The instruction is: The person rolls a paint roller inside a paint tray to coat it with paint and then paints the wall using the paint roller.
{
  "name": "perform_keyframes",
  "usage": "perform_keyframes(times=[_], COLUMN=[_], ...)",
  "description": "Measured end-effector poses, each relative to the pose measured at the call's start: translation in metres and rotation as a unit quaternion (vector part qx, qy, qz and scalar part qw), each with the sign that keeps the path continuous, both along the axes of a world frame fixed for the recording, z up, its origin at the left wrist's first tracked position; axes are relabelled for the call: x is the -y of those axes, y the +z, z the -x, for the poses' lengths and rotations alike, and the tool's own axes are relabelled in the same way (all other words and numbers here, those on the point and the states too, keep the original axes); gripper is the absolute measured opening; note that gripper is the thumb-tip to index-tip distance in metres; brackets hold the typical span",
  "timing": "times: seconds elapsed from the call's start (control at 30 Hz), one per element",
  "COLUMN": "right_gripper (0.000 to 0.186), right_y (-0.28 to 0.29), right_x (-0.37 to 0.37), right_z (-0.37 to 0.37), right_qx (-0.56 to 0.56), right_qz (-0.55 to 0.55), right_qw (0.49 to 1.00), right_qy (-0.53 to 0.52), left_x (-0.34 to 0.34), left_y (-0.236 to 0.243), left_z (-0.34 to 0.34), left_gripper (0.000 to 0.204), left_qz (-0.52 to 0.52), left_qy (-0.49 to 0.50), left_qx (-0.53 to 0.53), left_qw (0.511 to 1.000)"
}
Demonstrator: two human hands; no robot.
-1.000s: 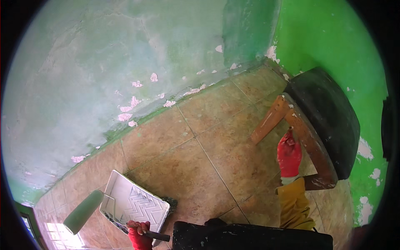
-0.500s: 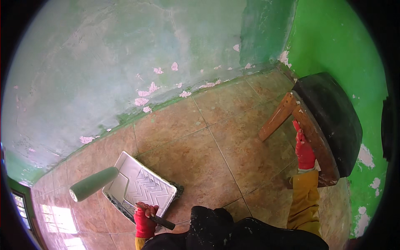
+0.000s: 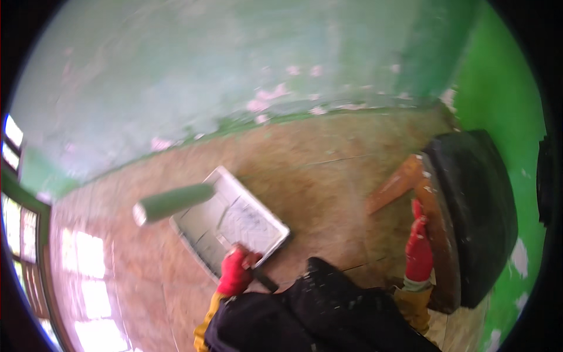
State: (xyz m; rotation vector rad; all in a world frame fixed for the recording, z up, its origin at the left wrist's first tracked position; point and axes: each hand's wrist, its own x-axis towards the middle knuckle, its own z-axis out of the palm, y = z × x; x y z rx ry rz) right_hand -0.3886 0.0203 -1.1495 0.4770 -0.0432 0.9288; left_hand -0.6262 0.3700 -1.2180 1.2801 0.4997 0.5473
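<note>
My left hand (image 3: 236,268), in a red fingerless glove, is closed round the dark handle of a paint roller (image 3: 176,202). The roller's thick sleeve is pale green and hangs above the far left part of a white paint tray (image 3: 258,226) with a ribbed ramp. On my right, a seat (image 3: 472,211) with black padding and a worn brown wooden frame leans tipped by the green wall. My gloved right hand (image 3: 419,249) grips the frame's near side, one finger lying along the wood; the other fingers are partly hidden.
Ahead stands a faded green wall (image 3: 223,64) with flaking pale patches along its foot. A bright green wall (image 3: 510,111) closes the right side. Brown tiles (image 3: 316,205) cover the floor. Windows (image 3: 20,226) at the far left throw glare onto them.
My view has swung left and blurred, bringing more of the windows in. Roller, tray and seat appear lower and farther right in the picture. Both hands keep their holds.
</note>
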Motion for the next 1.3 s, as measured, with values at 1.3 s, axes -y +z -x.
perform_keyframes(times=[1.3], right_gripper=[0.057], right_y=[-0.029], right_x=[-0.244], right_z=[0.126], right_qx=[0.817], right_qz=[0.418], right_qw=[0.269], right_qy=[0.291], left_x=[0.007], left_y=[0.013], left_z=[-0.003], left_gripper=[0.049], left_qz=[0.192], left_qy=[-0.013], left_qx=[0.162], left_qw=[0.968])
